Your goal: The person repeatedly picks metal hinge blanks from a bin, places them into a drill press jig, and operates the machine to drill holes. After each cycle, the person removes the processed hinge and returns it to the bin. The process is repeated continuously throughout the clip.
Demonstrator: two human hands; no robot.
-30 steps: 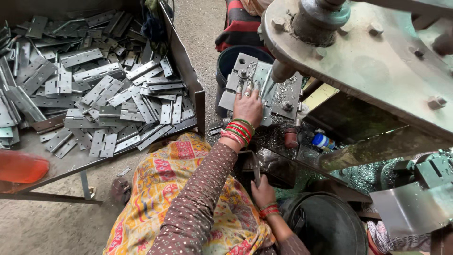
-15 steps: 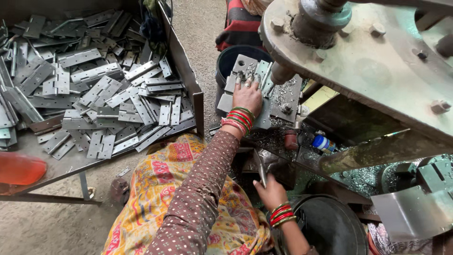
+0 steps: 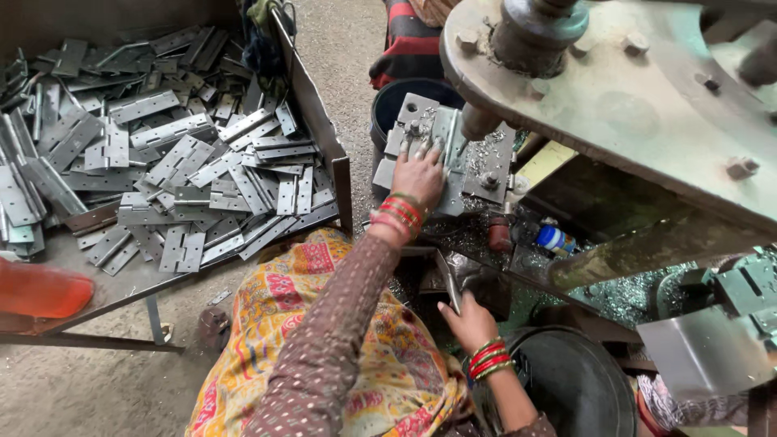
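The left hand (image 3: 418, 176) lay flat, fingers spread and pointing away from the body, pressed on a metal piece that sat on the grey die block (image 3: 441, 158) of the press; it gripped nothing, only held the piece down from above, and most of that piece was hidden under the palm, so its shape could not be told. Just beyond the fingertips stood the vertical punch shaft (image 3: 477, 121), with loose metal shavings (image 3: 486, 154) to its right. The right hand (image 3: 468, 321) was lower and nearer the body, fingers curled around the lower end of a thin steel strip (image 3: 447, 279) that rose up and away from the grip toward the die block; the closure looked partial, thumb side hidden. Red and green bangles (image 3: 490, 360) sat on that wrist, similar ones on the left. Below and right of the right hand lay a dark round bin (image 3: 575, 388). Well to the left of both hands, a metal tray (image 3: 320, 129) held a heap of flat hinge plates (image 3: 178, 162). The large press frame (image 3: 631, 97) hung overhead to the right.
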